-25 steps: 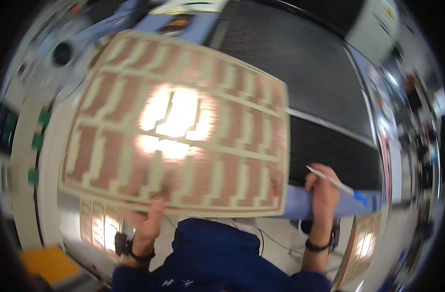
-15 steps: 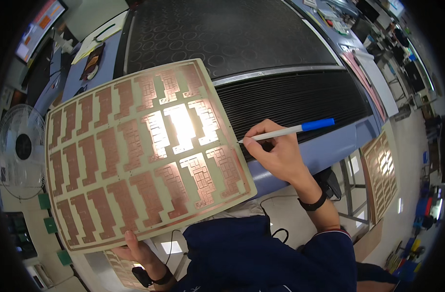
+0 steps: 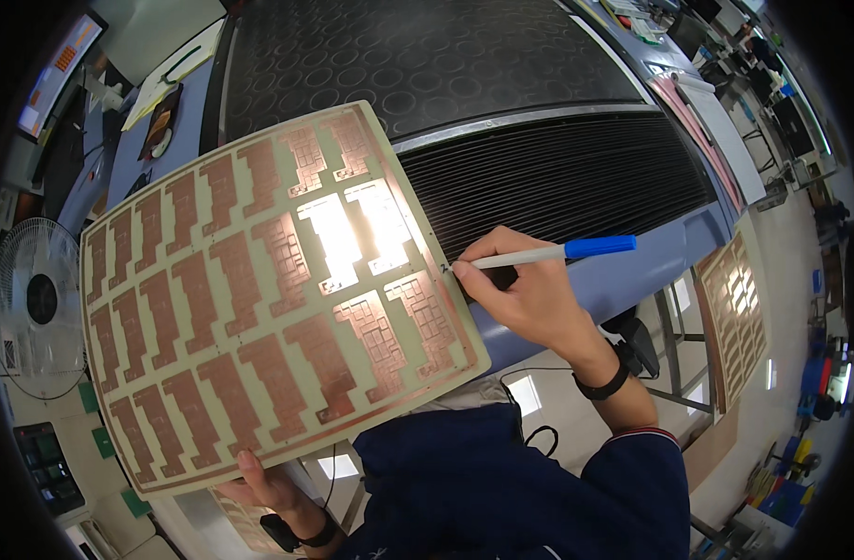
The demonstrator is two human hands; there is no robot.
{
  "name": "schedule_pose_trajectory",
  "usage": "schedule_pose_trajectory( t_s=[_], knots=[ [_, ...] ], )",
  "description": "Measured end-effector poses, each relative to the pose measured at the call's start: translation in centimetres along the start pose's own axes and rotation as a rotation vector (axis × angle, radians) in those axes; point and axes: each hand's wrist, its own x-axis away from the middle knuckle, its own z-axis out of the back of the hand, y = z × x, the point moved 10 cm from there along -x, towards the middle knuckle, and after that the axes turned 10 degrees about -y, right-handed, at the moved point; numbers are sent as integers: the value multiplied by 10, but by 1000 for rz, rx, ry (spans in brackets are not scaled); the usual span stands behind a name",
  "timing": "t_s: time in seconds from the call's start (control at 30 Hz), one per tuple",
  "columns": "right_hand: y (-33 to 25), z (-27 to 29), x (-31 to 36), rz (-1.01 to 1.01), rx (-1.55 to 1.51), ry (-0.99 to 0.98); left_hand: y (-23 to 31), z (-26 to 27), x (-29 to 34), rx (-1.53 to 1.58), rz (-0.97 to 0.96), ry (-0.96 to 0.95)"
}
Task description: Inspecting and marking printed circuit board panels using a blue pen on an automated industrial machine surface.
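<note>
A large, pale green circuit board panel (image 3: pixel 223 332) with rows of copper patterns lies tilted in front of me. My left hand (image 3: pixel 264 486) grips its lower edge, thumb on top, fingers hidden underneath. In my right hand (image 3: pixel 529 294) is a white marker pen (image 3: pixel 520 256) with a blue end, held in a writing grip. The pen's tip meets the panel's right border, where a small dark mark shows. Bright glare covers part of the copper near the panel's upper right.
Beyond the panel is a blue machine (image 3: pixel 632 266) with black ridged rollers (image 3: pixel 557 177) and a dark top with ring patterns (image 3: pixel 427 61). More copper panels (image 3: pixel 733 317) lean at the right. A white fan (image 3: pixel 42 299) and a screen (image 3: pixel 61 70) stand at the left.
A small dark mark now shows on the panel's right border by the pen tip. The panel has shifted slightly left in view; both hands keep their grips.
</note>
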Motion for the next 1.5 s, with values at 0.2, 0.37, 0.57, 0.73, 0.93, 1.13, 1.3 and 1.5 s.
schedule_pose_trajectory(
  t_s=[0.2, 0.37, 0.57, 0.73, 0.93, 1.13, 1.3, 1.5],
  knots=[
    [1, -4, -1, -3, -7, -38, -6, 7, 2, 110, -25, -45],
    [16, 25, 20, -2, -281, 315, 16, 7, 10, 547, -6, -148],
    [38, 50, 36, 42, -159, 460, 47, 133, 61, 719, -139, 177],
    [41, 58, 32, 37, -161, 453, -14, 285, 190, 667, -191, 579],
    [23, 46, 32, 69, -131, 420, -166, 360, 307, 543, 3, 1010],
    [33, 58, 51, 52, -86, 424, -267, 379, 391, 374, 482, 1400],
    [76, 151, 130, -40, -20, 701, -282, 377, 374, 438, 701, 1260],
    [97, 258, 264, -368, 353, 1109, -264, 339, 328, -246, 865, 354]
  ],
)
